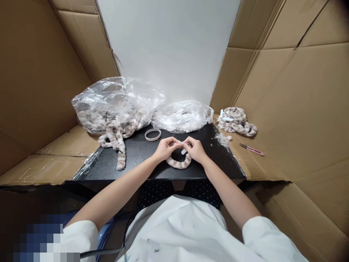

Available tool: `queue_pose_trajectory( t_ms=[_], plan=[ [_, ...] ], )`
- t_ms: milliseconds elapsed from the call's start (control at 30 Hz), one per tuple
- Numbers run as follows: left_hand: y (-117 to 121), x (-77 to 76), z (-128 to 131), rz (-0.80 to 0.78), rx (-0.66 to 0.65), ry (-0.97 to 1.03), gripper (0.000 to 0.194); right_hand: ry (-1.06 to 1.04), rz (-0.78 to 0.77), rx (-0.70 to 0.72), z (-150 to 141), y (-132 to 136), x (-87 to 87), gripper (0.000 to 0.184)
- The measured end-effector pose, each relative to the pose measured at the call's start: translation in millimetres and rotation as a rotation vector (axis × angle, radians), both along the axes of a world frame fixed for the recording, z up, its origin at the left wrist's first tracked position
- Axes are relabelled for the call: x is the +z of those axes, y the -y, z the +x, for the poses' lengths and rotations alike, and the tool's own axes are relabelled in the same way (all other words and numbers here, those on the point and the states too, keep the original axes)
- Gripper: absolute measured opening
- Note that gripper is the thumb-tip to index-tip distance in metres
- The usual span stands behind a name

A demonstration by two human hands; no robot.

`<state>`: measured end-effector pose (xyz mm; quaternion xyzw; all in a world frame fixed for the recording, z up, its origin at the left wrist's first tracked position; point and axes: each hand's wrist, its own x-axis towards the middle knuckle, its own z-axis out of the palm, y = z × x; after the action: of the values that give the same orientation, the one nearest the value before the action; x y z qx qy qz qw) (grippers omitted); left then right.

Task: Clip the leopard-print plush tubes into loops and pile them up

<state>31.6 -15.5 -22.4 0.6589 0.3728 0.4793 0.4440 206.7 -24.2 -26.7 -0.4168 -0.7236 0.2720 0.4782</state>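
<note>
Near the front edge of the black table, a fluffy white and brown spotted band (179, 165) is bent into a ring. My left hand (166, 148) is closed at the ring's upper left, its thumb and fingers pinching the band's end. Opposite it, my right hand (195, 150) pinches the other end, and the fingertips of both hands meet. A small white tag (184, 151) hangs inside the ring below my right fingers. The exact join between the ends is hidden by my fingers.
Left, a clear plastic bag (117, 98) spills several fluffy strips (121, 156). A tape roll (153, 134) lies ahead, before a bag of white pieces (182, 116). Right are stacked fluffy bands (236, 122), fluff scraps (224, 139) and pink thread snips (252, 149). Cardboard walls (302, 109) flank the table.
</note>
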Motion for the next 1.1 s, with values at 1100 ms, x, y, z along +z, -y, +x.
queue_pose_trajectory(
  t_ms=[1100],
  plan=[
    [6, 0.6, 0, 0.205, -0.004, 0.018, 0.028, -0.023, -0.271, 0.314, 2, -3, 2.9, 0.049]
  ],
)
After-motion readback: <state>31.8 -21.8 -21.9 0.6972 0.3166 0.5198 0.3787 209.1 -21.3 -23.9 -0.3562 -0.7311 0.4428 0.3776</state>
